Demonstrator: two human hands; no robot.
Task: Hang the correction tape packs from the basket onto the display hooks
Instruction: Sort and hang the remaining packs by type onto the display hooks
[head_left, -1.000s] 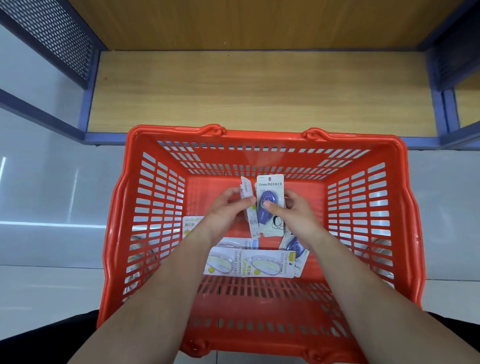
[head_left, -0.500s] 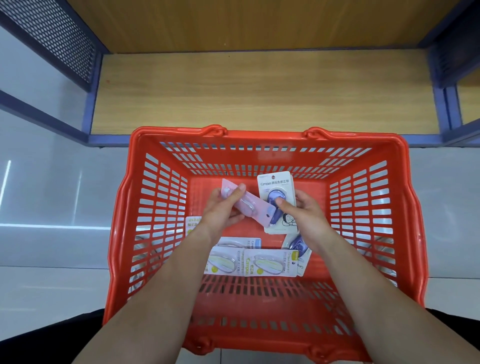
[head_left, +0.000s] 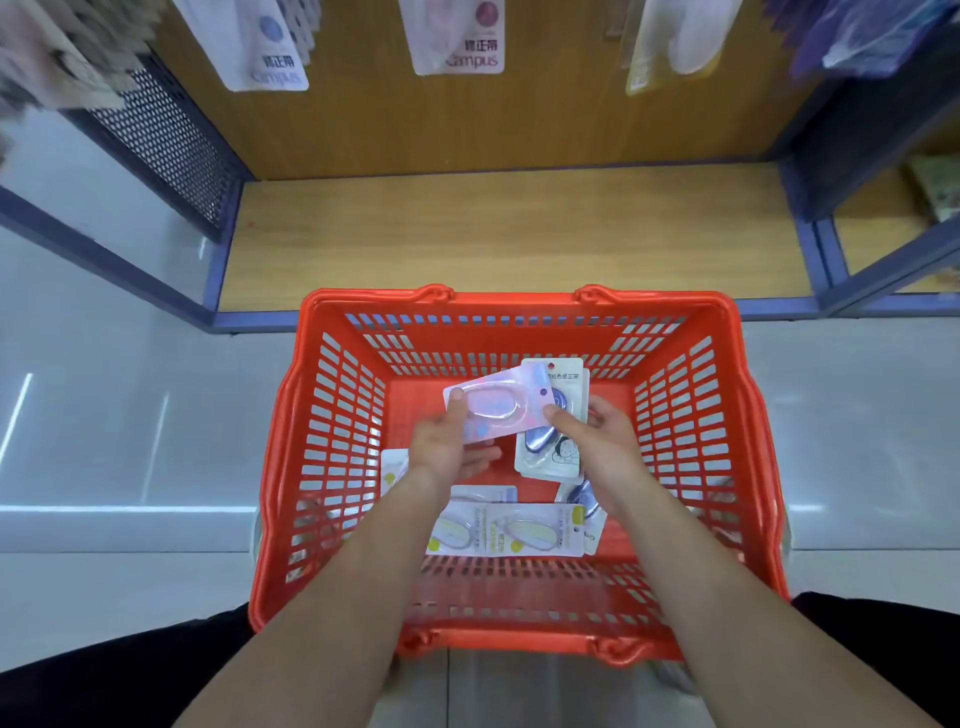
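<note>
Above the red slatted plastic basket, the left hand pinches a pink blister-carded correction tape pack and the right hand grips a white-carded blue pack, so it seems best to part them and turn each punched hole uppermost before lifting.

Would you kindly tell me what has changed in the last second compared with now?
The left hand has turned its pink pack from edge-on to flat, face up, across the blue pack that the right hand keeps holding. The basket and the yellow packs inside stayed put.
</note>
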